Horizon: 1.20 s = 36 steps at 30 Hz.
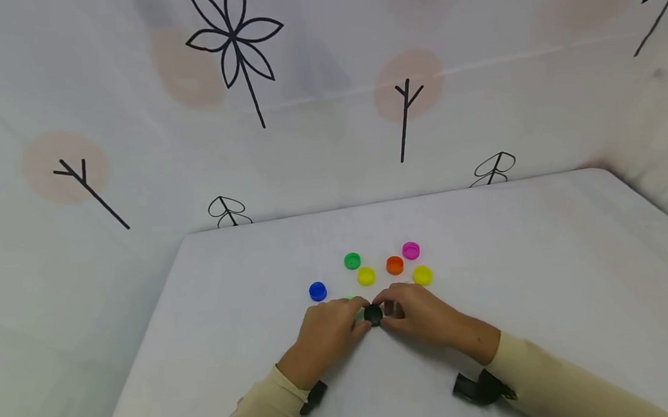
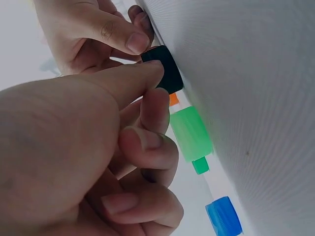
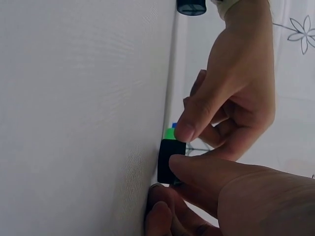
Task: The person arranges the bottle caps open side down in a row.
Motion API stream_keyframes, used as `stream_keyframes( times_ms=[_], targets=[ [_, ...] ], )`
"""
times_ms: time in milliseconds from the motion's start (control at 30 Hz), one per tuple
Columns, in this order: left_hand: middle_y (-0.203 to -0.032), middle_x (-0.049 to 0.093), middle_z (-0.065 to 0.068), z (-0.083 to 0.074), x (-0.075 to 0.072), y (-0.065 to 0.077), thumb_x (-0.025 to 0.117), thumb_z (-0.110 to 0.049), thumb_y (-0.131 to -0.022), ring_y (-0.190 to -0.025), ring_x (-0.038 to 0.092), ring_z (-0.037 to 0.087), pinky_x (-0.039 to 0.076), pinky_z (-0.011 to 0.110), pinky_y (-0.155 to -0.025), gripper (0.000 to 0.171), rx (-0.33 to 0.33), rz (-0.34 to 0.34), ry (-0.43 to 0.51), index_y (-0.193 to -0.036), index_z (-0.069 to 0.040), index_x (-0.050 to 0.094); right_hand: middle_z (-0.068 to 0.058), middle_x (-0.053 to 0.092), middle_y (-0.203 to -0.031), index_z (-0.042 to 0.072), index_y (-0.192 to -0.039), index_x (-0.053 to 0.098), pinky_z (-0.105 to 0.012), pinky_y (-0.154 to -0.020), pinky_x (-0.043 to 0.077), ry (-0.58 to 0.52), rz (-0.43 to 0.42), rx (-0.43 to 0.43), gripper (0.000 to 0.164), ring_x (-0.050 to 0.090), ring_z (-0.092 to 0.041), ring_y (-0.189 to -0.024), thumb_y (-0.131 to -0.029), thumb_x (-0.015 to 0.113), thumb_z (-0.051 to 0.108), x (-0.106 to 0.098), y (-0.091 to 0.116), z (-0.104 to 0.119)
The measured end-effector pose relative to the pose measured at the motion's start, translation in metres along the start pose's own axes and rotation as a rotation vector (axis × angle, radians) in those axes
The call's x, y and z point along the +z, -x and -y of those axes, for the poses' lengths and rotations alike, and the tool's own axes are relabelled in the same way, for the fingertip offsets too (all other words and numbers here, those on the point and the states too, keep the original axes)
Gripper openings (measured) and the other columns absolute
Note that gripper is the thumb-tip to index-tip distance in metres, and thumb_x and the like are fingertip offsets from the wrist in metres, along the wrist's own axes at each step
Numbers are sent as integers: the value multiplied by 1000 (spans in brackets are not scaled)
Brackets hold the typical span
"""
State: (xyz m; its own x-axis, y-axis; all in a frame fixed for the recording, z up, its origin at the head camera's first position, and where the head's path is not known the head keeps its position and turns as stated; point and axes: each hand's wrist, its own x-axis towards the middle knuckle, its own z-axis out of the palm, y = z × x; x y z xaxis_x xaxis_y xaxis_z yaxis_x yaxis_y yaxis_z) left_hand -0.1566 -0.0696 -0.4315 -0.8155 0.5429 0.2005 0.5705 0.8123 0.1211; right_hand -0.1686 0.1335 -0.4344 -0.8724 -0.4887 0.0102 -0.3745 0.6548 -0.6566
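Note:
Both hands meet at a black bottle cap (image 1: 373, 315) on the white table. My left hand (image 1: 327, 328) pinches its left side between thumb and forefinger. From the other side my right hand (image 1: 425, 315) holds it the same way. The left wrist view has the left thumb against the side of the black cap (image 2: 170, 71), with the other fingers curled below. In the right wrist view the black cap (image 3: 170, 160) stands close on the tabletop, fingers at both sides. A light green cap (image 2: 192, 133) lies just beyond the left fingers, mostly hidden in the head view.
Past the hands lie a blue cap (image 1: 318, 291), a green cap (image 1: 352, 261), a yellow cap (image 1: 366, 276), an orange cap (image 1: 395, 265), a magenta cap (image 1: 410, 250) and another yellow cap (image 1: 423, 275). A patterned white cloth (image 1: 318, 145) hangs behind the table (image 1: 524, 273).

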Motion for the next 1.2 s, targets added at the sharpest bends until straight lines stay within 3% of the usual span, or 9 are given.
stream_keyframes(
  times_ms=[267,500,800,1033,1200],
  targets=[
    [-67,62,-9,0,0,-1,76,-34,-89,-55,47,1,33,16,-47,29,-9,35,27,-111,-17,72,9,62,-82,7,-112,72,-17,-67,51,15,-1,-4,29,55,-6,-74,-84,80,10,1,-1,-1],
    [-66,57,-12,1,-2,-5,73,-33,-91,-57,46,0,36,17,-51,29,-43,92,119,-115,-17,69,8,64,-87,9,-114,70,-17,-67,52,-32,4,-2,32,55,-5,-76,-84,80,13,-5,3,0],
    [-68,55,-13,3,-13,-4,73,-30,-92,-58,46,-1,39,15,-53,29,-88,82,244,-117,-15,67,6,65,-93,11,-115,70,-18,-67,53,-59,-41,-70,32,58,-6,-76,-85,80,13,-10,3,4],
    [-90,72,-8,4,-15,-4,73,-32,-92,-74,61,4,48,16,-61,33,-59,40,220,-119,-15,68,0,71,-107,11,-118,69,-18,-68,55,-104,-15,-36,33,62,-3,-72,-86,78,13,-13,2,5],
    [-97,74,-5,5,-15,-4,77,-32,-88,-82,68,9,53,17,-66,39,-27,-12,211,-122,-14,69,-1,73,-110,10,-123,68,-17,-69,55,-107,-14,-18,36,64,0,-71,-88,77,15,-15,2,7]
  ],
)
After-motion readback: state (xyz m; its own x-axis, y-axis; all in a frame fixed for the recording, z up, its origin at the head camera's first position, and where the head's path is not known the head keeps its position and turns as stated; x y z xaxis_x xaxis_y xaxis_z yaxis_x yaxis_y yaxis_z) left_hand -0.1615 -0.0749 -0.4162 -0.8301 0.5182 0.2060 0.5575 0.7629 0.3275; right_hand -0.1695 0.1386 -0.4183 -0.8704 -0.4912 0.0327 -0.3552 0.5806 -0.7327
